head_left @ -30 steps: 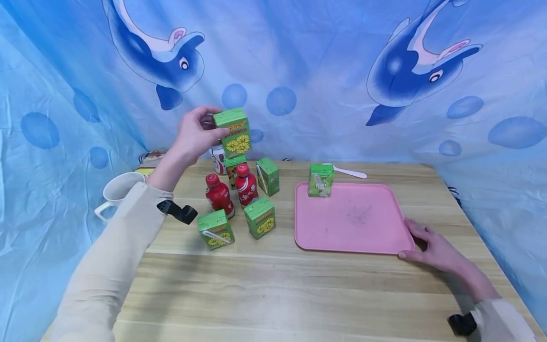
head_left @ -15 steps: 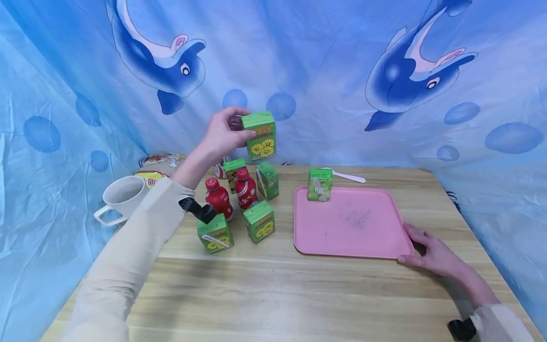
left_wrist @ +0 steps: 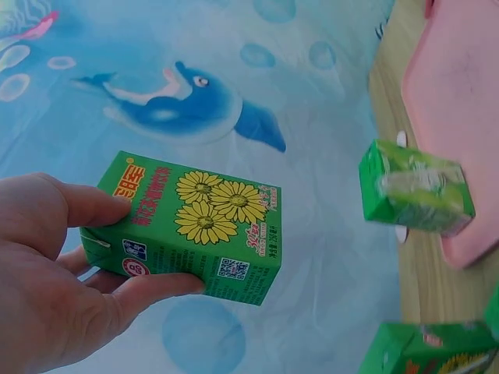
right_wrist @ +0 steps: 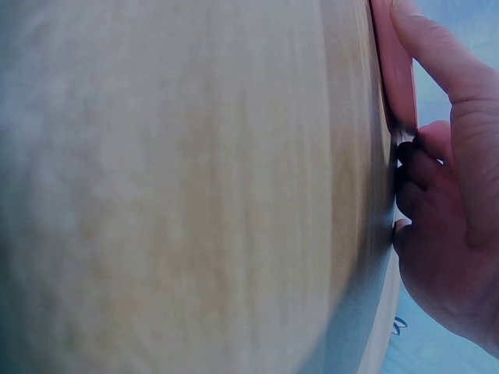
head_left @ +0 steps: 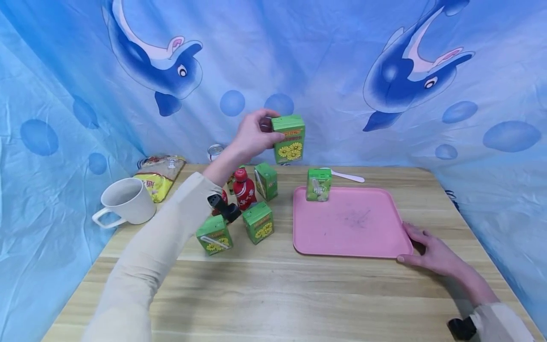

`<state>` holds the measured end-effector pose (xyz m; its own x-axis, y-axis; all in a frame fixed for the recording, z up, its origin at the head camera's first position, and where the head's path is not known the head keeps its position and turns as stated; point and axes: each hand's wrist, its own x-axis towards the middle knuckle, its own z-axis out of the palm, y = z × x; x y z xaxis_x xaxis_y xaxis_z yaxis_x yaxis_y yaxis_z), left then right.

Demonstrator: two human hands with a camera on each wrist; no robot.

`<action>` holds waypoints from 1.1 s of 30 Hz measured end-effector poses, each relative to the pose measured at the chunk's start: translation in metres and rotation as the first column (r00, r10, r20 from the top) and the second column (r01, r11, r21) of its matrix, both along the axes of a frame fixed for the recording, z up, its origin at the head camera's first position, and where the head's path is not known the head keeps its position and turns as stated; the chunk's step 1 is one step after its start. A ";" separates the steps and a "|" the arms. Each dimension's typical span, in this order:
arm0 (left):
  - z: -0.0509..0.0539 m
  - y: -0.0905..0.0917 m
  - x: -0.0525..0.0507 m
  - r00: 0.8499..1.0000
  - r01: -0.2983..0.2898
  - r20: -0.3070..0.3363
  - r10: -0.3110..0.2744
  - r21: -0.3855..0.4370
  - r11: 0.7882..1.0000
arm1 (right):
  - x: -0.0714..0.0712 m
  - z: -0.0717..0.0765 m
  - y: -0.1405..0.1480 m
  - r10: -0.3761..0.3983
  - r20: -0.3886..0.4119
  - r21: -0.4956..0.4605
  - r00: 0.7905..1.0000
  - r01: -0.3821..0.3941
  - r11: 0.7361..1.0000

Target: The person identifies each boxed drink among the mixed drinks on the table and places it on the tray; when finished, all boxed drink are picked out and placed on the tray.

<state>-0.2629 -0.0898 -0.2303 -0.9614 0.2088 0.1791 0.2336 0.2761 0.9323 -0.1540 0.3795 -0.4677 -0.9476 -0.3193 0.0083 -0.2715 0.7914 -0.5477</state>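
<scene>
My left hand [head_left: 258,135] [left_wrist: 70,265] grips a green drink carton with yellow flowers [head_left: 291,145] [left_wrist: 207,222], held in the air above the table's back edge. A pink tray [head_left: 350,228] [right_wrist: 396,70] lies on the table at the right. On its back left corner stands a green carton with a pale straw [head_left: 318,186] [left_wrist: 421,187]. My right hand [head_left: 433,251] [right_wrist: 460,179] holds the tray's front right corner between thumb and fingers.
Left of the tray stand green cartons [head_left: 258,223] and red bottles [head_left: 244,190], partly behind my left arm. A can [head_left: 215,151] is at the back, a white mug [head_left: 129,202] and yellow packet [head_left: 160,178] at the left. Behind the tray lies a white spoon [head_left: 348,176].
My left hand has carried the carton rightward, from above the bottles toward the tray. My right hand stays at the tray's corner.
</scene>
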 end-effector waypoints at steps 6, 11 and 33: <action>-0.001 0.025 -0.004 0.999 0.043 0.009 -0.043 0.026 0.999 | 0.000 0.000 0.001 0.006 -0.009 -0.016 1.000 -0.006 1.000; -0.002 0.046 -0.006 0.998 0.063 0.000 -0.063 0.036 0.997 | -0.001 0.000 0.001 -0.003 -0.008 -0.015 1.000 0.003 1.000; -0.033 0.137 -0.018 0.988 0.153 0.039 -0.152 -0.022 0.988 | 0.002 -0.006 0.003 0.013 -0.042 -0.033 0.999 -0.015 0.999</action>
<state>-0.2813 0.0470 -0.2634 -0.9238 0.3575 0.1370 0.2403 0.2628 0.9345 -0.1517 0.3828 -0.4739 -0.9416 -0.3315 0.0589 -0.3058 0.7686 -0.5619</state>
